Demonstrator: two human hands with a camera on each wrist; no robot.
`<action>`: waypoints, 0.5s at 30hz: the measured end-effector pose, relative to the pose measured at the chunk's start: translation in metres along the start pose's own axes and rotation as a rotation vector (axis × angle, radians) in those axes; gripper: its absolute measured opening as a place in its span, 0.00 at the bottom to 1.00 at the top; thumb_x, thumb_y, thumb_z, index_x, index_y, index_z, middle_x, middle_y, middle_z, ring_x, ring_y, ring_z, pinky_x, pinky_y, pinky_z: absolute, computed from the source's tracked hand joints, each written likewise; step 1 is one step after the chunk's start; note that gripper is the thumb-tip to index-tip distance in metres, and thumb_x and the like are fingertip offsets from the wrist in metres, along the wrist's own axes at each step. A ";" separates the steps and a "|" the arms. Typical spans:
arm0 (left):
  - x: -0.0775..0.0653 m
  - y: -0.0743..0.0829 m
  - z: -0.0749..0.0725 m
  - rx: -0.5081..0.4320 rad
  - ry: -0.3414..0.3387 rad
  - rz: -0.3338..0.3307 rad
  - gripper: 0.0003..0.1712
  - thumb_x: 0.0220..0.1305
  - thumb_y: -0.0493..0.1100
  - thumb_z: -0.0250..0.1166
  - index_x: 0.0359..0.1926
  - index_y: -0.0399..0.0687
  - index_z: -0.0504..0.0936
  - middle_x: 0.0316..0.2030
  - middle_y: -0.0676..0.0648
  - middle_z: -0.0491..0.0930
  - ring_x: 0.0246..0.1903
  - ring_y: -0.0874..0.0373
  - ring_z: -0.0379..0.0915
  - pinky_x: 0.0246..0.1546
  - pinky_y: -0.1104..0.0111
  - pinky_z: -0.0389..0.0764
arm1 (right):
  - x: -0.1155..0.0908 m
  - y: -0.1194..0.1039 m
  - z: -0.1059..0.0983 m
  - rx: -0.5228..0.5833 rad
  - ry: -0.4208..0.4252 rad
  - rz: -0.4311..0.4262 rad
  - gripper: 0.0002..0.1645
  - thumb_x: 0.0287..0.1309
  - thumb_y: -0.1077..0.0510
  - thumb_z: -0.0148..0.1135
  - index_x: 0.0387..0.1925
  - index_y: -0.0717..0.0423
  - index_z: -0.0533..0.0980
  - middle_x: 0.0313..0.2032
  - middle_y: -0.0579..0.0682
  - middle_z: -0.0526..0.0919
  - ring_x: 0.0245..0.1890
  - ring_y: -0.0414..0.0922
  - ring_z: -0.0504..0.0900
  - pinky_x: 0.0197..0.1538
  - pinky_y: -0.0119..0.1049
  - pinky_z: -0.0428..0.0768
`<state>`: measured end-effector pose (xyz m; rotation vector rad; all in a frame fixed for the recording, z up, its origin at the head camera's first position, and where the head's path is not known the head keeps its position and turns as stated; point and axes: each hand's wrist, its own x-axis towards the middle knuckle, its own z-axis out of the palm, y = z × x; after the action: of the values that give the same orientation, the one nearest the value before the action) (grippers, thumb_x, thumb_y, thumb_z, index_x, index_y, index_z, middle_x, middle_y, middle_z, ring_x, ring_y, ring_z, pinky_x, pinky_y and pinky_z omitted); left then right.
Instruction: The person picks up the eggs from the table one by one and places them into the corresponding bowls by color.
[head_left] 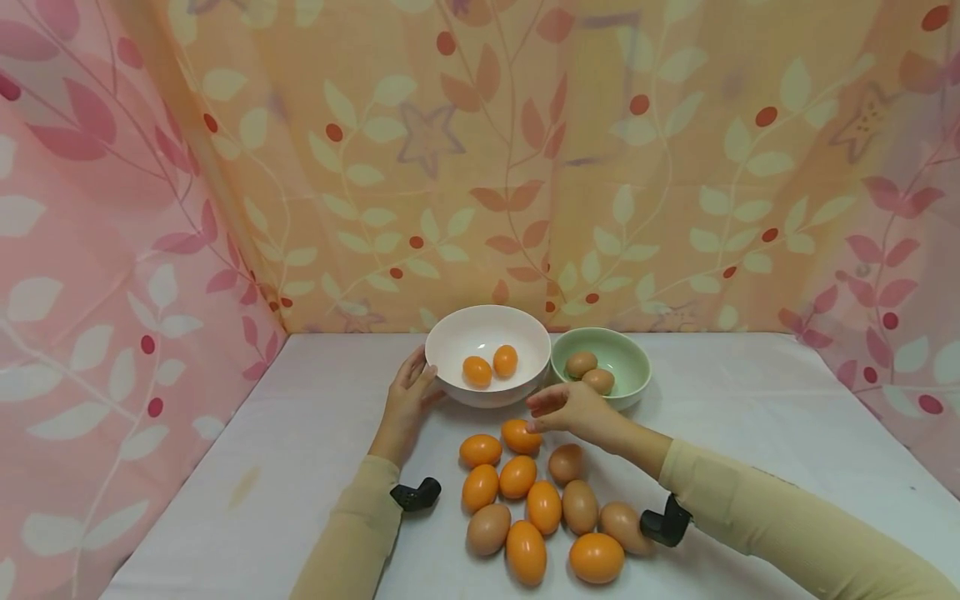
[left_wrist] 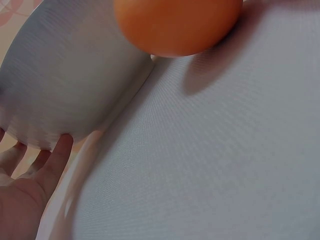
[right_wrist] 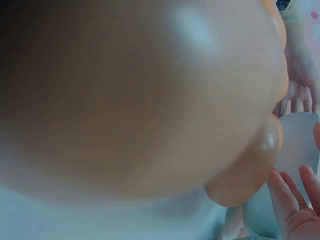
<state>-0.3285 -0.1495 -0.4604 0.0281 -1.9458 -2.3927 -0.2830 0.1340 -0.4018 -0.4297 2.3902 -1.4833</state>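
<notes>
My left hand [head_left: 405, 404] rests against the left side of the white bowl [head_left: 483, 327], which has two orange eggs [head_left: 477, 372] inside. In the left wrist view its extended fingertips [left_wrist: 64, 142] touch the bowl's outer wall. My right hand [head_left: 581, 414] hovers over the table in front of the green bowl [head_left: 633, 367], which contains two brown eggs [head_left: 598, 382]. Its thumb is close to an orange egg [head_left: 517, 437] at the back of the group; contact cannot be told. Nothing shows between its parted fingers. In the right wrist view a large brown egg [right_wrist: 150, 100] hides much.
Several orange eggs [head_left: 543, 507] and brown eggs [head_left: 581, 507] lie loose on the white tablecloth [head_left: 247, 467] before the bowls. The two bowls stand side by side near a patterned curtain [head_left: 480, 167]. Both wrists wear black devices [head_left: 666, 521].
</notes>
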 end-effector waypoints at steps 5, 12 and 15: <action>0.000 0.000 0.000 0.012 0.000 0.003 0.34 0.73 0.44 0.57 0.76 0.55 0.58 0.77 0.47 0.54 0.73 0.50 0.59 0.66 0.50 0.73 | 0.001 0.003 0.003 0.011 0.004 0.018 0.28 0.53 0.59 0.73 0.54 0.69 0.78 0.50 0.63 0.85 0.44 0.43 0.86 0.51 0.39 0.86; 0.000 0.000 -0.001 0.008 -0.012 0.013 0.34 0.74 0.44 0.57 0.76 0.55 0.58 0.77 0.48 0.54 0.73 0.51 0.59 0.66 0.50 0.73 | 0.003 0.006 0.010 0.005 0.033 0.078 0.26 0.51 0.61 0.73 0.51 0.67 0.80 0.48 0.60 0.86 0.46 0.44 0.84 0.52 0.41 0.85; 0.001 -0.001 0.000 0.011 -0.014 0.011 0.34 0.74 0.44 0.57 0.76 0.55 0.57 0.78 0.48 0.54 0.73 0.50 0.59 0.65 0.50 0.74 | 0.004 0.008 0.013 0.015 0.042 0.105 0.25 0.50 0.61 0.73 0.51 0.66 0.80 0.47 0.58 0.87 0.44 0.43 0.84 0.53 0.41 0.85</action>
<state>-0.3291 -0.1498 -0.4611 0.0021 -1.9595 -2.3822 -0.2817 0.1248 -0.4146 -0.2675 2.3922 -1.4768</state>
